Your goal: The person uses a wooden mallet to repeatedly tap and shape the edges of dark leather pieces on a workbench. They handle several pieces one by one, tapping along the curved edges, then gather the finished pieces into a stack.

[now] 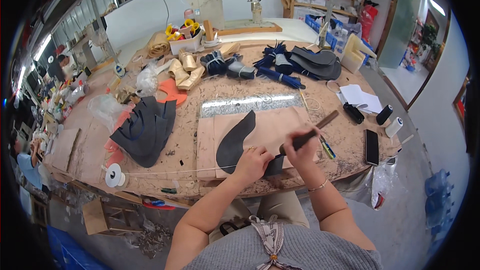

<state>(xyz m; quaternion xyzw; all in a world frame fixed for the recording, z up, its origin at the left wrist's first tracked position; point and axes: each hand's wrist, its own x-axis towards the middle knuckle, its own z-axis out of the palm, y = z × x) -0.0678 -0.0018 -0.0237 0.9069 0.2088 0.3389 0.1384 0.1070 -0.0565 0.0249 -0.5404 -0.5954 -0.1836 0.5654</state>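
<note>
A black curved shoe-upper piece [232,146] lies flat on a pale board [206,145] in front of me. My left hand [254,163] rests over its near side, with bent fingers closed at the tips. What they pinch is hidden. My right hand [301,145] is closed around a brown wooden-handled tool [327,119], its handle slanting up to the right. The tool's lower end is close to my left fingertips. From a white spool [115,175] on the left, a pale thread [175,172] runs toward my left hand.
Stacked black pieces [147,132] lie on the left. Bundled dark pieces [280,62] and gold pieces [186,72] sit farther back, before a sewing machine [227,2]. On the right are a phone [371,147], thread cones [394,127] and a yellow-green cutter [327,148].
</note>
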